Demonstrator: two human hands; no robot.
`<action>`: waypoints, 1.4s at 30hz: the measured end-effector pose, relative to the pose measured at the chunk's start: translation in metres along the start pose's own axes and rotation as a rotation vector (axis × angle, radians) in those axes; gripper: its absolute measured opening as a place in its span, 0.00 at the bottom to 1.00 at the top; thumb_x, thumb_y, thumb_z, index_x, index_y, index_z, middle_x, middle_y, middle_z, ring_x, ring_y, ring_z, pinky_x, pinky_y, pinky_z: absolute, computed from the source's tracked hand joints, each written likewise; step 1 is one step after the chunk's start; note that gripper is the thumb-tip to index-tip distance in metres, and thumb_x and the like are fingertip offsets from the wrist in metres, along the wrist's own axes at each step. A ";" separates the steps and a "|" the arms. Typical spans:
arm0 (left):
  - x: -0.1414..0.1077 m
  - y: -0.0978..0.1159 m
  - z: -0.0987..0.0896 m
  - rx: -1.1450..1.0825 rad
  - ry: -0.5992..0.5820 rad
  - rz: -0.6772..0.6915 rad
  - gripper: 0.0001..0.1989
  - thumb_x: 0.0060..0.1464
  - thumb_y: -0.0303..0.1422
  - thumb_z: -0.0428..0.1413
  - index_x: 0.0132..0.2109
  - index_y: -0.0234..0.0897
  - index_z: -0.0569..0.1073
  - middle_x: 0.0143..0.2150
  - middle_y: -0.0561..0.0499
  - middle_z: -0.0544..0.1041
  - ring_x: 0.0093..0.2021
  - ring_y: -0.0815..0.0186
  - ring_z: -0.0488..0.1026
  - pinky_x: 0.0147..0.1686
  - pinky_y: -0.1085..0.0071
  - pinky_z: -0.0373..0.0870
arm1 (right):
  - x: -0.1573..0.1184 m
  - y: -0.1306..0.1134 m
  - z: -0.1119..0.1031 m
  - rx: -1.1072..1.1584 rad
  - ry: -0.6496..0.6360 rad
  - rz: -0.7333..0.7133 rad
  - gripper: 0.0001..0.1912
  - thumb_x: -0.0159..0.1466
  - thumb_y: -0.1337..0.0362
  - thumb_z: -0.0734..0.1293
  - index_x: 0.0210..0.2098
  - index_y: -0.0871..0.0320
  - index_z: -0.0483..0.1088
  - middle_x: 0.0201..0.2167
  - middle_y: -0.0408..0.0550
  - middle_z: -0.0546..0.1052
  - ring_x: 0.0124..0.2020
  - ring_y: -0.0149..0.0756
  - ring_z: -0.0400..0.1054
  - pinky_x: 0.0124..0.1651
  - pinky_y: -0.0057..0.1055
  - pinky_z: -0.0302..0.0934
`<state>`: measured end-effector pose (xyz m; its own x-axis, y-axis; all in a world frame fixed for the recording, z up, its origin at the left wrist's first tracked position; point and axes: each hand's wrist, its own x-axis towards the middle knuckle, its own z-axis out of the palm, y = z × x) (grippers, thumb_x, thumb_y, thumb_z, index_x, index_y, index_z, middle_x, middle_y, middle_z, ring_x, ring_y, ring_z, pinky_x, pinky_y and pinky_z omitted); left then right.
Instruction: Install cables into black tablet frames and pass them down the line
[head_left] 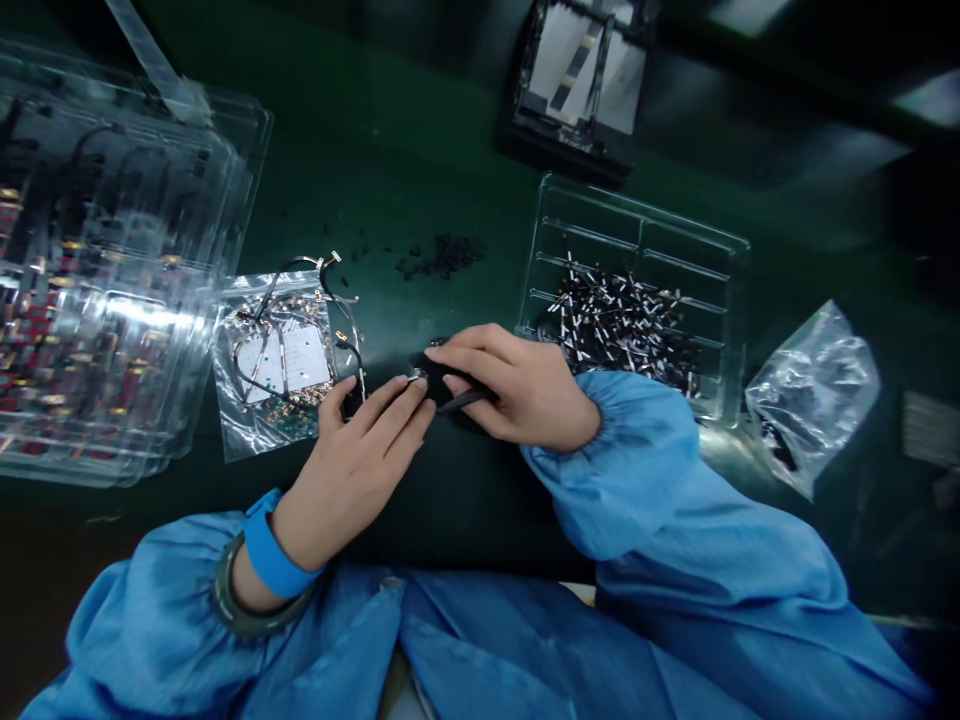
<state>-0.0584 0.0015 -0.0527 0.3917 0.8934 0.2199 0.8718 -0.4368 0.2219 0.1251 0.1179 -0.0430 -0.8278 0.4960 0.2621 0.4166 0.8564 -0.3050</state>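
My left hand (375, 450) reaches in from the lower left, fingers bent and close together. Its fingertips press on a small black part with a shiny metal end (418, 376); most of that part is hidden beneath the fingers. My right hand (521, 390) is closed around a slim dark tool (466, 400), perhaps tweezers, whose tapered end lies by the left fingertips. The right index fingertip is beside the same small part. Left of my left hand is a clear zip bag (281, 365) with several thin black cables (328, 275) lying over it.
Stacked clear trays (127, 300) of parts stand at the left. Beyond my hands lies a pile of tiny black pieces (442, 257). A clear compartment tray (645, 215) holds many small connectors (622, 320). A plastic bag (817, 390) lies right, and a black box (577, 90) stands behind.
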 end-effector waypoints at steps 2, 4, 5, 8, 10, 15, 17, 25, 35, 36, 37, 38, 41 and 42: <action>0.000 -0.001 -0.002 -0.046 0.030 -0.036 0.15 0.62 0.27 0.49 0.54 0.32 0.69 0.56 0.40 0.73 0.57 0.56 0.69 0.58 0.51 0.56 | -0.002 0.000 0.004 0.022 -0.052 -0.059 0.18 0.65 0.63 0.59 0.53 0.58 0.70 0.51 0.52 0.74 0.47 0.36 0.70 0.39 0.29 0.66; 0.001 -0.004 -0.004 -0.069 0.064 -0.081 0.14 0.61 0.27 0.49 0.53 0.31 0.69 0.53 0.39 0.75 0.56 0.56 0.70 0.56 0.52 0.58 | -0.004 0.000 0.009 -0.020 -0.101 -0.089 0.19 0.65 0.62 0.60 0.54 0.57 0.69 0.54 0.52 0.72 0.45 0.37 0.70 0.39 0.32 0.66; 0.001 -0.005 -0.005 -0.068 0.076 -0.098 0.14 0.61 0.27 0.49 0.53 0.30 0.69 0.52 0.39 0.75 0.55 0.56 0.70 0.56 0.53 0.59 | -0.006 0.000 0.010 -0.053 -0.114 -0.088 0.19 0.65 0.62 0.60 0.54 0.56 0.69 0.55 0.51 0.73 0.43 0.37 0.70 0.38 0.32 0.66; 0.001 -0.010 -0.006 -0.038 0.108 -0.128 0.13 0.60 0.26 0.51 0.52 0.30 0.69 0.51 0.38 0.75 0.53 0.56 0.71 0.53 0.55 0.63 | -0.010 -0.001 0.011 -0.113 -0.095 -0.069 0.17 0.67 0.62 0.59 0.52 0.57 0.71 0.52 0.50 0.75 0.39 0.36 0.70 0.36 0.31 0.64; 0.001 -0.011 -0.007 -0.022 0.119 -0.138 0.13 0.60 0.26 0.51 0.51 0.30 0.69 0.50 0.39 0.76 0.52 0.56 0.72 0.51 0.57 0.65 | -0.013 -0.001 0.010 -0.105 -0.073 -0.050 0.16 0.68 0.62 0.59 0.49 0.58 0.73 0.50 0.51 0.76 0.40 0.35 0.71 0.37 0.31 0.65; 0.002 -0.012 -0.006 0.037 0.100 -0.118 0.13 0.60 0.29 0.52 0.51 0.34 0.70 0.49 0.41 0.76 0.52 0.54 0.71 0.50 0.55 0.64 | -0.014 -0.003 0.010 -0.085 -0.035 0.011 0.17 0.67 0.61 0.59 0.53 0.56 0.70 0.52 0.52 0.74 0.46 0.36 0.71 0.40 0.30 0.66; 0.003 -0.011 -0.005 0.056 0.093 -0.113 0.12 0.60 0.29 0.52 0.51 0.35 0.71 0.49 0.41 0.76 0.52 0.54 0.71 0.49 0.55 0.64 | -0.012 -0.005 0.011 -0.070 0.006 0.018 0.16 0.68 0.61 0.59 0.52 0.56 0.71 0.51 0.52 0.75 0.47 0.36 0.71 0.39 0.29 0.66; 0.005 -0.007 -0.004 0.127 0.111 -0.083 0.10 0.59 0.26 0.52 0.47 0.37 0.73 0.51 0.39 0.75 0.53 0.54 0.71 0.49 0.54 0.64 | 0.008 0.007 -0.002 -0.014 0.124 0.388 0.11 0.65 0.66 0.60 0.42 0.57 0.74 0.41 0.49 0.75 0.40 0.36 0.70 0.37 0.30 0.64; 0.004 -0.009 0.001 0.113 0.087 -0.031 0.12 0.60 0.24 0.51 0.49 0.36 0.72 0.54 0.41 0.74 0.57 0.54 0.69 0.54 0.50 0.60 | 0.061 0.029 0.009 -0.110 -0.058 0.586 0.11 0.65 0.65 0.61 0.44 0.59 0.71 0.45 0.53 0.72 0.38 0.41 0.69 0.35 0.33 0.58; 0.003 -0.009 0.001 0.113 0.086 -0.031 0.12 0.60 0.23 0.51 0.49 0.35 0.72 0.54 0.41 0.74 0.57 0.54 0.69 0.55 0.50 0.60 | 0.063 0.027 0.008 -0.140 -0.088 0.592 0.12 0.65 0.66 0.60 0.45 0.59 0.71 0.46 0.54 0.71 0.37 0.41 0.69 0.34 0.33 0.57; 0.003 -0.009 0.002 0.113 0.086 -0.031 0.12 0.60 0.23 0.50 0.49 0.35 0.72 0.54 0.41 0.75 0.57 0.54 0.69 0.55 0.50 0.60 | 0.063 0.024 0.007 -0.166 -0.110 0.593 0.13 0.66 0.67 0.58 0.46 0.60 0.71 0.47 0.55 0.71 0.37 0.41 0.69 0.34 0.33 0.57; 0.003 -0.009 0.002 0.113 0.087 -0.032 0.12 0.60 0.23 0.50 0.49 0.34 0.72 0.54 0.42 0.75 0.57 0.54 0.69 0.55 0.50 0.59 | 0.062 0.021 0.005 -0.183 -0.124 0.591 0.14 0.66 0.68 0.57 0.47 0.60 0.70 0.48 0.55 0.71 0.37 0.41 0.69 0.34 0.33 0.57; 0.003 -0.009 0.003 0.106 0.082 -0.030 0.13 0.60 0.24 0.50 0.50 0.34 0.72 0.54 0.42 0.74 0.57 0.54 0.69 0.56 0.50 0.59 | 0.057 0.016 0.002 -0.152 -0.133 0.588 0.12 0.66 0.67 0.58 0.46 0.59 0.71 0.46 0.54 0.72 0.39 0.41 0.69 0.37 0.34 0.59; 0.003 -0.009 0.004 0.103 0.078 -0.028 0.13 0.60 0.24 0.50 0.50 0.34 0.72 0.55 0.42 0.74 0.57 0.54 0.68 0.57 0.50 0.58 | 0.054 0.016 0.002 -0.124 -0.134 0.597 0.11 0.66 0.65 0.60 0.44 0.59 0.71 0.43 0.53 0.73 0.39 0.41 0.69 0.39 0.35 0.60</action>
<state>-0.0640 0.0084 -0.0574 0.3462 0.8926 0.2889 0.9092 -0.3951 0.1313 0.0863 0.1584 -0.0358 -0.4751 0.8790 -0.0407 0.8560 0.4511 -0.2525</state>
